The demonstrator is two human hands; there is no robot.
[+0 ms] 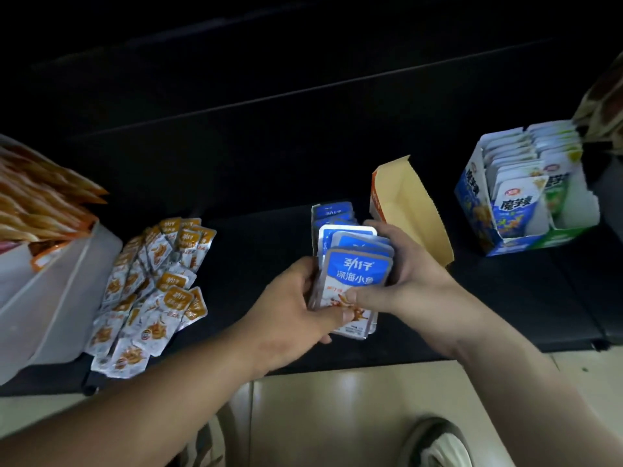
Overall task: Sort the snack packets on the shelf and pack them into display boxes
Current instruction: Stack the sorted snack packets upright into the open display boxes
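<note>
Head view. Mid-pack, by the look of it: squaring up a stack of blue packets just above the front of the dark shelf. Gripped from both sides, with left hand curled round one edge and right hand clasping the other, thumb across the face. Next, probably: tipping the stack upright into the open orange box just behind, keeping edges flush. Readable on top: 劲仔 深海小鱼. Over to the right, 魔芋爽 on the filled blue-green box. Orange packets heaped loose at left.
</note>
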